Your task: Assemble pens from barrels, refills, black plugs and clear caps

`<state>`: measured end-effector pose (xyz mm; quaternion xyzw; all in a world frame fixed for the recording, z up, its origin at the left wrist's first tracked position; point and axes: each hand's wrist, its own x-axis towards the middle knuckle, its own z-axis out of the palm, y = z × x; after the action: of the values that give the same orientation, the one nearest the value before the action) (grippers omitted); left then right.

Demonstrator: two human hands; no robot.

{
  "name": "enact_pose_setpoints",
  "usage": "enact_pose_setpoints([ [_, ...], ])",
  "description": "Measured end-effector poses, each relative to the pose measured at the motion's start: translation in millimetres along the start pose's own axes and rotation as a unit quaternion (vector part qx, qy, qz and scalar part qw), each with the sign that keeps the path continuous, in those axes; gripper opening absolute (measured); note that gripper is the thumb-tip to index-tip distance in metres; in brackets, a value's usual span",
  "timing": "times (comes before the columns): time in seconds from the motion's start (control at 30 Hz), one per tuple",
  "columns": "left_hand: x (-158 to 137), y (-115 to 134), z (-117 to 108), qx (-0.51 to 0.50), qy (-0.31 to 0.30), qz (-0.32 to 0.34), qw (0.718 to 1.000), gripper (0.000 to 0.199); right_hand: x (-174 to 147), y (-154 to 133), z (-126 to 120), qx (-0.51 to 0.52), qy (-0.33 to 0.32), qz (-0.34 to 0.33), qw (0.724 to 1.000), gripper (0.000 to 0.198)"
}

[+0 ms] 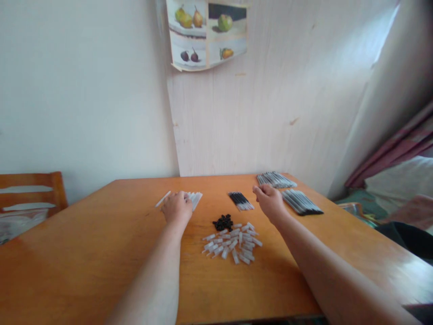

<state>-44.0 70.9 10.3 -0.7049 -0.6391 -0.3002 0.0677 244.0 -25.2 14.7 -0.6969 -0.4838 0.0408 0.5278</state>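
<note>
Head view: on an orange-brown wooden table [216, 289], small translucent-white plastic pieces [233, 244] lie scattered, black plastic bits [223, 223] heaped behind. Beyond, the left hand [177, 206] bends over slim white tubes [195, 198], grip unclear. The right hand [270, 201] curls its fingers together, contents unclear, between slim black-and-clear sticks [241, 201] and bundled grey sticks [301, 201].

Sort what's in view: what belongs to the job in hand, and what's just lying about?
Likely the job's:
white tubes by the left hand
slim black sticks
small black pieces
translucent pieces
grey stick bundles

Likely background:
fruit pictures
chair
curtain
</note>
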Motion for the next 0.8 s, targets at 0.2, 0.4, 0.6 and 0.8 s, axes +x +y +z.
enact_pose_setpoints([
  [0.2,-9,7,7,0.047,-0.051,0.036,0.997,0.023,-7,29,12,-0.107,-0.038,-0.031,0.993,0.038],
  [0.4,-12,10,10,0.078,-0.079,0.03,0.993,0.023,-4,33,6,-0.137,-0.038,-0.036,0.989,0.038],
  [0.6,-13,12,10,0.092,-0.082,0.039,0.992,0.022,-5,30,7,-0.144,-0.045,-0.035,0.988,0.037],
  [0.8,-14,14,10,0.09,-0.088,0.05,0.991,0.022,-5,30,8,-0.131,-0.042,-0.045,0.989,0.036],
])
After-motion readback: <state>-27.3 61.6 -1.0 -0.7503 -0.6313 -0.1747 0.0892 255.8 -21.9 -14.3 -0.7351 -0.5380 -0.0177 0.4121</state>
